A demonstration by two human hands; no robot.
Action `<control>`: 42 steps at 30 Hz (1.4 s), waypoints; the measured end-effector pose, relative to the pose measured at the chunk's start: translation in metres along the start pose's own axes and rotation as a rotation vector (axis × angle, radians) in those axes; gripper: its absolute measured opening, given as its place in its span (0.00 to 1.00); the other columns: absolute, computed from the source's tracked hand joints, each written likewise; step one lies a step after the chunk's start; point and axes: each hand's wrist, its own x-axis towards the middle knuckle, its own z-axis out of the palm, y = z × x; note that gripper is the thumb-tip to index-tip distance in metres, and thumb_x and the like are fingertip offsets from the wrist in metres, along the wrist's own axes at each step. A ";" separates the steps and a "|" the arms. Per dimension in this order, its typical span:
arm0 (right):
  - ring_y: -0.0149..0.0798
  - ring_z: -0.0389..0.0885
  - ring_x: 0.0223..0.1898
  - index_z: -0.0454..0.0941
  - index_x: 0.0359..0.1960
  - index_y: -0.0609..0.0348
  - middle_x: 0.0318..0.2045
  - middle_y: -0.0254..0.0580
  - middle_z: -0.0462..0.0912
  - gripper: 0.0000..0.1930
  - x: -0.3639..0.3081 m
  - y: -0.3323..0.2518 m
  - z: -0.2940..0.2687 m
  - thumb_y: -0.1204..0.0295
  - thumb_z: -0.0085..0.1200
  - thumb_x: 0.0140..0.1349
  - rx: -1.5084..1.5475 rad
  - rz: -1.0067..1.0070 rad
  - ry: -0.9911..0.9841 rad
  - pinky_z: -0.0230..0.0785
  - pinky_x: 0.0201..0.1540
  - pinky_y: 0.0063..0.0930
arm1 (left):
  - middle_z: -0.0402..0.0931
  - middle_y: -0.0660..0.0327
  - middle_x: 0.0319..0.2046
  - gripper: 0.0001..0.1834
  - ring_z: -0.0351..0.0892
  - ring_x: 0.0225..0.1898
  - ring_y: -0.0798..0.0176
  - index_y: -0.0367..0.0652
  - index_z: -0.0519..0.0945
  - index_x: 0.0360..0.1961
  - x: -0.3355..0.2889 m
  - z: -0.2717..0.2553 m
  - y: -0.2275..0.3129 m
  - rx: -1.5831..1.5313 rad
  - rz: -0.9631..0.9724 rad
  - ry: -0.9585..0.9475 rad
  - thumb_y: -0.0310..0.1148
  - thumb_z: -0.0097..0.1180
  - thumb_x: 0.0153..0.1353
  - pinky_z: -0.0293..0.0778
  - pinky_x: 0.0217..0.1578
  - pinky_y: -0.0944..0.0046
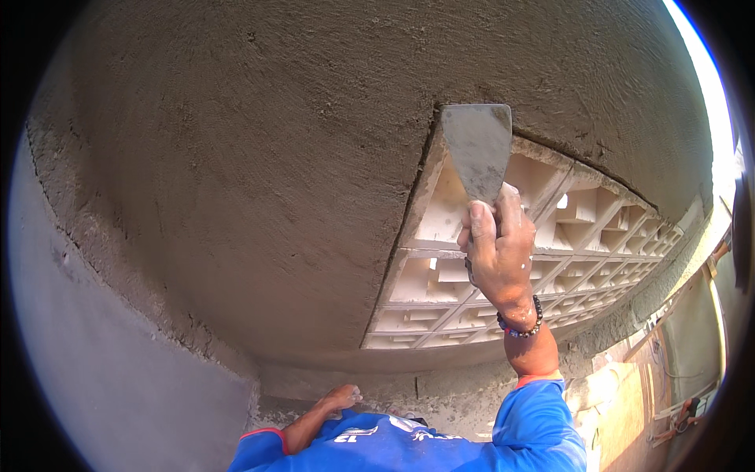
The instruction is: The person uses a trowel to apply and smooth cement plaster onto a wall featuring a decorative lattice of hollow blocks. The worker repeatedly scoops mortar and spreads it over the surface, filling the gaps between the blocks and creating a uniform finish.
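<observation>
The right hand (503,248) is closed firmly around the handle of a scraper (478,145), thumb lying along it, blade pointing far. The scraper is at the far left corner of a pale vent block panel (582,236), its straight edge close to where the blocks meet the grey plaster (275,157); whether it presses on the plaster cannot be told. The left hand (340,398) hangs low at the near side, fingers loosely bent; nothing shows in it, but its grip cannot be made out.

A dark groove (409,208) runs down the panel's left side. For clean work along this border, I would keep the blade nearly flat, use light, short strokes, and let the block edge guide it so that the corner comes out square. Digging in a blade corner could tear the plaster, which looks soft, or chip a block. Wiping the blade often should help keep crumbs out of the hollows, and a loose wrist should steady the line.
</observation>
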 end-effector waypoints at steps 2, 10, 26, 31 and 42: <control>0.43 0.78 0.20 0.69 0.51 0.69 0.20 0.46 0.75 0.13 -0.006 -0.008 0.006 0.77 0.46 0.67 -0.067 0.018 0.038 0.67 0.25 0.36 | 0.81 0.48 0.41 0.19 0.79 0.46 0.46 0.42 0.81 0.43 0.000 -0.004 -0.033 0.083 0.026 -0.066 0.47 0.56 0.62 0.73 0.46 0.50; 0.43 0.80 0.20 0.71 0.51 0.66 0.20 0.48 0.77 0.12 -0.043 -0.039 0.002 0.76 0.47 0.68 -0.217 0.106 0.033 0.68 0.25 0.33 | 0.80 0.49 0.43 0.19 0.78 0.48 0.45 0.43 0.80 0.44 -0.036 -0.039 -0.066 0.223 0.011 -0.109 0.47 0.54 0.62 0.72 0.48 0.51; 0.27 0.73 0.18 0.76 0.49 0.67 0.20 0.38 0.76 0.13 -0.023 -0.052 -0.001 0.73 0.52 0.66 -0.443 -0.112 0.076 0.65 0.22 0.25 | 0.81 0.50 0.43 0.19 0.80 0.46 0.51 0.42 0.79 0.48 -0.030 -0.037 -0.065 0.081 0.034 -0.141 0.45 0.55 0.63 0.74 0.45 0.53; 0.24 0.72 0.18 0.76 0.49 0.67 0.19 0.35 0.76 0.13 -0.027 -0.056 -0.007 0.72 0.52 0.67 -0.332 0.039 0.154 0.65 0.22 0.21 | 0.81 0.49 0.40 0.19 0.81 0.43 0.48 0.41 0.80 0.44 -0.018 -0.035 -0.075 0.086 0.099 -0.076 0.45 0.57 0.60 0.73 0.44 0.52; 0.55 0.76 0.24 0.74 0.49 0.69 0.25 0.55 0.78 0.13 -0.031 -0.039 0.021 0.78 0.51 0.64 -0.243 0.037 0.102 0.68 0.28 0.37 | 0.78 0.48 0.48 0.21 0.78 0.50 0.48 0.40 0.78 0.50 -0.024 -0.052 -0.044 0.080 0.051 -0.158 0.45 0.54 0.63 0.72 0.49 0.53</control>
